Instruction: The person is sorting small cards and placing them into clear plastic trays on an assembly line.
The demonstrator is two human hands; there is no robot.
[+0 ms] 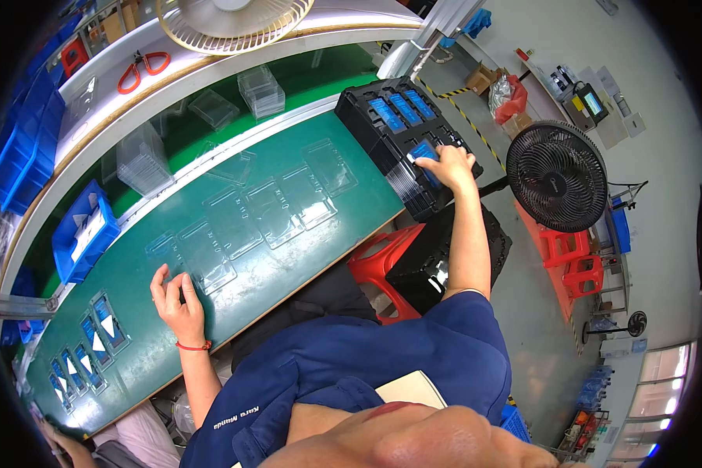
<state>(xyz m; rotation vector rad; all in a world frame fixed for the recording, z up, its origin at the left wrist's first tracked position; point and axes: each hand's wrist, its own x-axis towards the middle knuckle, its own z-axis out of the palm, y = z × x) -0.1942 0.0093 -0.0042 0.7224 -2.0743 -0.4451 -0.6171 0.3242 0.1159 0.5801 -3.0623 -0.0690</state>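
- Workbench (304,257): green-topped, running from near left to far right, with a row of clear plastic blister trays (269,210) laid flat along its middle.
- Left hand (178,300): resting on the bench at the near edge, fingers loosely curled and slightly apart, fingertips touching the nearest clear tray (210,261); nothing clamped in it. Red cord bracelet (195,345) on the wrist.
- Right hand (448,165): stretched out to the right, fingers closed on a small blue flat part (423,150) lying in the black compartment tray (402,125).
- Black compartment tray: top of a stack (413,191) at the right end of the bench; three more blue parts (402,109) sit in its far slots.
- Filled trays with blue parts (93,335): near left on the bench.
- Blue bin (82,234): far left of the bench.
- Red-handled scissors (142,69): on the far shelf.
- Black fan (558,175): right of the stack.
- Red stool (382,265): beneath the bench.
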